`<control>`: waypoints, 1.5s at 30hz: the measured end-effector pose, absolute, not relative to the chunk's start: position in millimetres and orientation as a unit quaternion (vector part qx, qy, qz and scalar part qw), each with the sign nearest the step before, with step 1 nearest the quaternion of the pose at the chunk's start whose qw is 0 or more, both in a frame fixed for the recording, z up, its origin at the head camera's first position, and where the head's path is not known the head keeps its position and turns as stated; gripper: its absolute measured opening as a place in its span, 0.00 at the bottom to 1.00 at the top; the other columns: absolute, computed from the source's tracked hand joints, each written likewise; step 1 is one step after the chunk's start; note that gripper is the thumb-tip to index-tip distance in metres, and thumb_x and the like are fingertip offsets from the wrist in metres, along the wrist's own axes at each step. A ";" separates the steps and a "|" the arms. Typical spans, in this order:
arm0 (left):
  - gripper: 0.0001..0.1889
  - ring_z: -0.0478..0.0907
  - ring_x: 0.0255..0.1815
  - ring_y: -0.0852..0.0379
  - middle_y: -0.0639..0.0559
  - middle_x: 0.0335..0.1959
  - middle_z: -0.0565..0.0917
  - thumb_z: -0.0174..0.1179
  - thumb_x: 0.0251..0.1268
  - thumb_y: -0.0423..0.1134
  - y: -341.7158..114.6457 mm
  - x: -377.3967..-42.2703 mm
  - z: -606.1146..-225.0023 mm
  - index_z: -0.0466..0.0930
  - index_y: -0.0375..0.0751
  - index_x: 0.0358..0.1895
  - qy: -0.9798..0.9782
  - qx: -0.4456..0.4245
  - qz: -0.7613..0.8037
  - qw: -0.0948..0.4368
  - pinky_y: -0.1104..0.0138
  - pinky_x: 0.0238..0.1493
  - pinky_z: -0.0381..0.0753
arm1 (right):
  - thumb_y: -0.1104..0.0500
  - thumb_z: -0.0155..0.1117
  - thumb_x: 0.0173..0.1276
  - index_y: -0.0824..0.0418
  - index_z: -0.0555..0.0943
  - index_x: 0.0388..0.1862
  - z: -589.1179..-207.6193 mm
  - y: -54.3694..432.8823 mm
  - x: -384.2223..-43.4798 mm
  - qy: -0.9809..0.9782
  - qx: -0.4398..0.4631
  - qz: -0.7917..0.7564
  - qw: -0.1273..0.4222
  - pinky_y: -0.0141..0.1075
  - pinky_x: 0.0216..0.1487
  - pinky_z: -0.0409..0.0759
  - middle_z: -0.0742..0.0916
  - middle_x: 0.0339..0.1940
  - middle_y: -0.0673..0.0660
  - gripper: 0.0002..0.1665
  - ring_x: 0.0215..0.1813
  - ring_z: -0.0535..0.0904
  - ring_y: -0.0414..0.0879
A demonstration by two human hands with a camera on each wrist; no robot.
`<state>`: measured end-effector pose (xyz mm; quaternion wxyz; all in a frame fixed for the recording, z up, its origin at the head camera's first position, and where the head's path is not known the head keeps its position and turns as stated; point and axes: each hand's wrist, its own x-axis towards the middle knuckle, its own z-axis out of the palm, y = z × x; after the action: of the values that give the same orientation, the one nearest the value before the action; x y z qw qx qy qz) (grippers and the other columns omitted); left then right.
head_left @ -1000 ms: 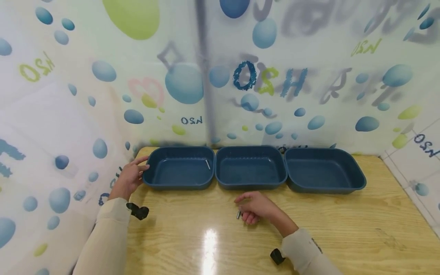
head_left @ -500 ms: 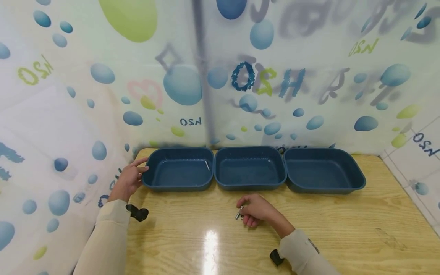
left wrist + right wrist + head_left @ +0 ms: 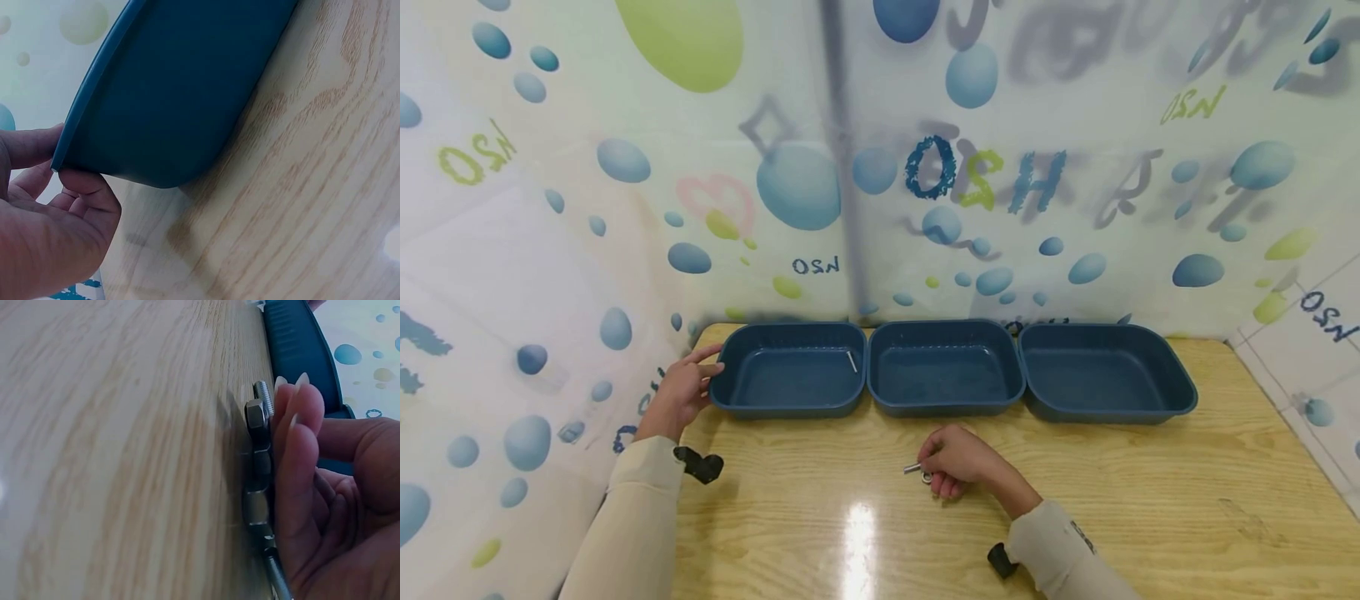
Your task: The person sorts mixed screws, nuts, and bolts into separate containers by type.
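My left hand (image 3: pixel 679 392) grips the left end of the left blue tray (image 3: pixel 790 410), its thumb and fingers on either side of the rim (image 3: pixel 87 90) in the left wrist view. Over the table in front of the middle tray (image 3: pixel 947 408), my right hand (image 3: pixel 958 462) pinches a silver bolt (image 3: pixel 912 469) that sticks out leftward past the fingertips. A small ring-like nut (image 3: pixel 927 478) shows below it. Close over the wood in the right wrist view, a threaded bolt end (image 3: pixel 263 394) and a hex nut (image 3: pixel 256 416) lie alongside the fingers, with more metal hardware (image 3: pixel 257 508) below.
A silver bolt-like rod (image 3: pixel 852 361) lies at the right side inside the left tray. The right blue tray (image 3: pixel 1108 415) completes the row along the back of the wooden table (image 3: pixel 790 500). A patterned wall covering (image 3: pixel 895 242) rises directly behind.
The bolt in my right hand has swung from pointing down toward the table's front to pointing left, and the nut has come into sight. My left hand stays on the tray rim.
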<state>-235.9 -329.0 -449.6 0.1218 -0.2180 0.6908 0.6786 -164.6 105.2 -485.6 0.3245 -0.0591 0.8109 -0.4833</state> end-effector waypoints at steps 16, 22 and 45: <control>0.30 0.75 0.42 0.61 0.54 0.56 0.69 0.50 0.75 0.37 -328.5 -236.4 -450.2 0.56 0.51 0.77 0.691 -0.219 0.678 0.120 0.68 0.43 0.79 | 0.67 0.59 0.69 0.65 0.81 0.37 -485.1 105.8 -166.3 0.808 -0.066 -0.480 0.335 0.31 0.15 0.76 0.83 0.15 0.56 0.04 0.13 0.75 0.40; 0.30 0.75 0.39 0.62 0.55 0.54 0.70 0.49 0.76 0.37 -328.5 -234.3 -450.5 0.55 0.51 0.77 0.683 -0.219 0.685 0.124 0.68 0.42 0.79 | 0.66 0.60 0.69 0.65 0.82 0.36 -480.3 104.5 -165.9 0.808 -0.066 -0.485 0.327 0.32 0.15 0.77 0.83 0.15 0.56 0.04 0.13 0.75 0.41; 0.30 0.74 0.46 0.59 0.50 0.64 0.65 0.49 0.76 0.37 -326.4 -234.1 -448.5 0.54 0.51 0.77 0.688 -0.215 0.683 0.121 0.69 0.43 0.78 | 0.63 0.58 0.72 0.68 0.81 0.46 -430.8 70.8 -181.2 0.794 -0.117 -0.503 0.320 0.39 0.21 0.81 0.84 0.17 0.59 0.10 0.15 0.78 0.44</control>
<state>-234.1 -326.4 -448.5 0.1206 -0.2145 0.6880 0.6827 -181.2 70.8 -430.8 0.3201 -0.1171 0.7941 -0.5032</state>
